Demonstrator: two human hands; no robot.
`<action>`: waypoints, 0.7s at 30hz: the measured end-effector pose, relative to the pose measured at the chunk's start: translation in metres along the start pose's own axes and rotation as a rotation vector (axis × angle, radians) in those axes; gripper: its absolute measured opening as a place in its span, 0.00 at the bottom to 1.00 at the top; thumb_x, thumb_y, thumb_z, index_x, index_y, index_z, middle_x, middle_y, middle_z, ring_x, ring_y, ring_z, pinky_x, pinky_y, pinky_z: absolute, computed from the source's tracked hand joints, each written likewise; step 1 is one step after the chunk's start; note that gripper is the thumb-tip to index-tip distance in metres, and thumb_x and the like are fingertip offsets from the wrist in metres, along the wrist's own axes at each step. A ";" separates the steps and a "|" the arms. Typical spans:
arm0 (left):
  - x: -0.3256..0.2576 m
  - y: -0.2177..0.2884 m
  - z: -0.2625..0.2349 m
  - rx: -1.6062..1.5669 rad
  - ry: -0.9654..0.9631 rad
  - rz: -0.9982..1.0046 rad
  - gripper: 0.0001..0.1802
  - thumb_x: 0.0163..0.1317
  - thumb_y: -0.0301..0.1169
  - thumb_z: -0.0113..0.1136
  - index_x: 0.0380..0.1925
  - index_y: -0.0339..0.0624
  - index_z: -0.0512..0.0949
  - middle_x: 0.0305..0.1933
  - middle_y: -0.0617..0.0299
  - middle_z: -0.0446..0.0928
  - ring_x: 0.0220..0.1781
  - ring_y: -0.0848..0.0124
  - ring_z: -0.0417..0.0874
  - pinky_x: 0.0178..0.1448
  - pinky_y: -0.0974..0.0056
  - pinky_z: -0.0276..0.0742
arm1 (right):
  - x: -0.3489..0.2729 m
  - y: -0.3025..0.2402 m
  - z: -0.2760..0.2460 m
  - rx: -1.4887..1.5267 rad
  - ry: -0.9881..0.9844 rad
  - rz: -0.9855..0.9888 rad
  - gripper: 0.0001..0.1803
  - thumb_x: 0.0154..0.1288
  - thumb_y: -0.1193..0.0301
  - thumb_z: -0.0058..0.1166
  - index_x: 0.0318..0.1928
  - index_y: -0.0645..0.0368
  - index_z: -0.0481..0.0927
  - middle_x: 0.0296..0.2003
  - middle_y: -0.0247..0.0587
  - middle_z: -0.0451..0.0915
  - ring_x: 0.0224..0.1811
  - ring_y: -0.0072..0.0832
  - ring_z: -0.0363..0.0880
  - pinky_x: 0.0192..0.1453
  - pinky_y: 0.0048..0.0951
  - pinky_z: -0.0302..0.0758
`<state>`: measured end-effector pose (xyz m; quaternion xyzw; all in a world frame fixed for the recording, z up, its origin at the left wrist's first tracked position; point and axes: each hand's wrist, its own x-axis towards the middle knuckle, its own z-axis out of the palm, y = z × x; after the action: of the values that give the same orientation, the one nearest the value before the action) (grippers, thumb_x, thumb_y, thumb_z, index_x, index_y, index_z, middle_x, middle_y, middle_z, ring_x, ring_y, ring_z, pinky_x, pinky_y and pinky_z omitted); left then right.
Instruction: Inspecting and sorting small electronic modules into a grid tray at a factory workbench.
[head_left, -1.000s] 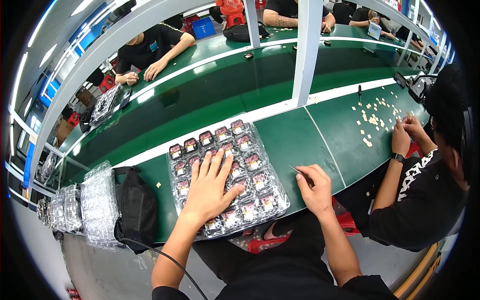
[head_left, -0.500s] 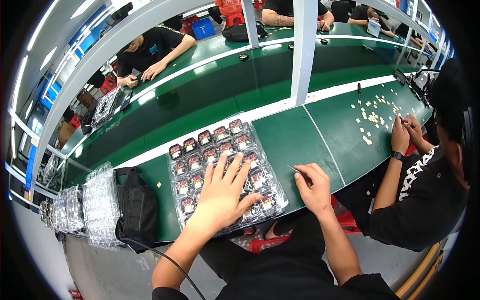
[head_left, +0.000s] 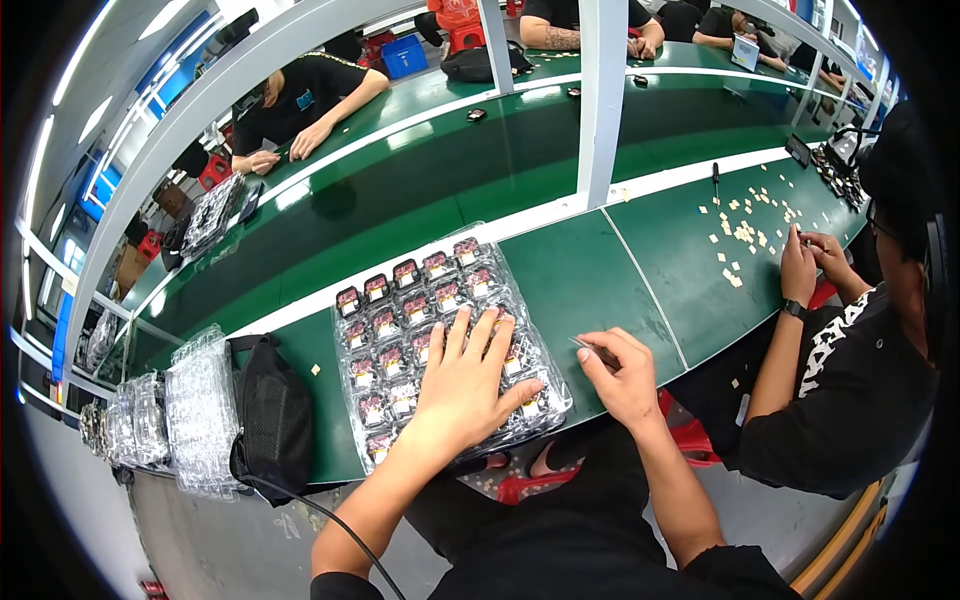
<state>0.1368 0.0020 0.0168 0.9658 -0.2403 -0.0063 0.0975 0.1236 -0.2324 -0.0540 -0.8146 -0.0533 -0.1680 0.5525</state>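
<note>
Left hand flat on the tray, right hand pinching tweezers beside it

The left hand [head_left: 468, 385] lies open, fingers spread, on the clear blister tray [head_left: 440, 345]; its long axis runs from the near-left up to the far-right. The right hand [head_left: 622, 375] waits just off the tray's right edge, closed on tweezers [head_left: 590, 347] pointing left toward it

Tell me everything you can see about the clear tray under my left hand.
The tray is thin clear plastic, moulded into rows of small pockets, most holding a small dark part with a red and pale face. It lies flat on the green bench, slightly turned, its near edge at the bench's front. The left hand rests spread on its near right part. The right hand is beside it, apart.
</note>
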 end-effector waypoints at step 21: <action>0.002 0.003 0.003 -0.081 0.077 -0.039 0.46 0.66 0.61 0.60 0.74 0.41 0.68 0.79 0.45 0.63 0.83 0.42 0.55 0.83 0.35 0.46 | -0.013 -0.044 0.014 0.221 -0.230 0.213 0.13 0.67 0.77 0.64 0.50 0.72 0.84 0.32 0.29 0.81 0.27 0.09 0.68 0.28 0.19 0.65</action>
<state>0.1369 -0.0017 0.0148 0.9650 -0.2171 0.0192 0.1458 0.1027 -0.2019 -0.0239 -0.7640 -0.0477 -0.0075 0.6434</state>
